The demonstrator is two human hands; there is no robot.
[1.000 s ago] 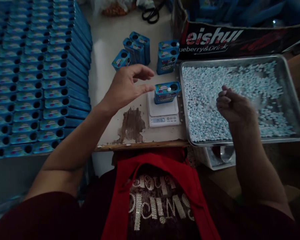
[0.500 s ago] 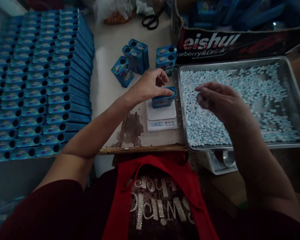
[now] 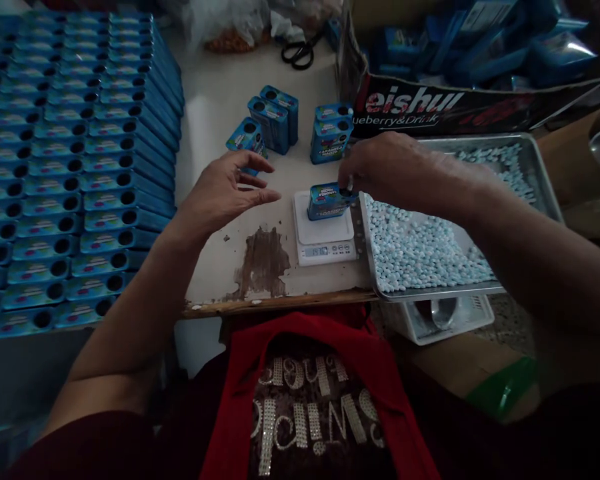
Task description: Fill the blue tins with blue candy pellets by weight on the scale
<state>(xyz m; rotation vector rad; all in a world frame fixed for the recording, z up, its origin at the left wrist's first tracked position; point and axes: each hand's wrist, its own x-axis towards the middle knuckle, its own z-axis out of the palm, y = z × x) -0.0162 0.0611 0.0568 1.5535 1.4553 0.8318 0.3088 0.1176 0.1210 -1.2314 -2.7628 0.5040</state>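
A blue printed candy tin [image 3: 327, 201] stands on a small white digital scale [image 3: 325, 252] with its display lit. My right hand [image 3: 380, 167] is closed in a pinch over the tin's right end, where the hole is. A small pale candy [image 3: 351, 181] shows at its fingertips. My left hand [image 3: 230, 190] is off to the left of the scale, its fingers apart and holding nothing. Just behind it stands another blue tin [image 3: 246, 135], partly covered by that hand. To the right lies a metal tray [image 3: 443, 291] of pale blue and white candies [image 3: 410, 250].
Rows of blue tins [image 3: 80, 180] are stacked at the left. Several more tins [image 3: 275, 120] stand behind the scale, with two [image 3: 330, 137] near the cardboard box [image 3: 430, 107]. Black scissors [image 3: 299, 55] lie at the back. A white basket [image 3: 475, 320] sits below the tray.
My left hand has left the tin on the scale and moved left, opening. My right hand has come from above the tray to the tin's hole. The view has shifted slightly.
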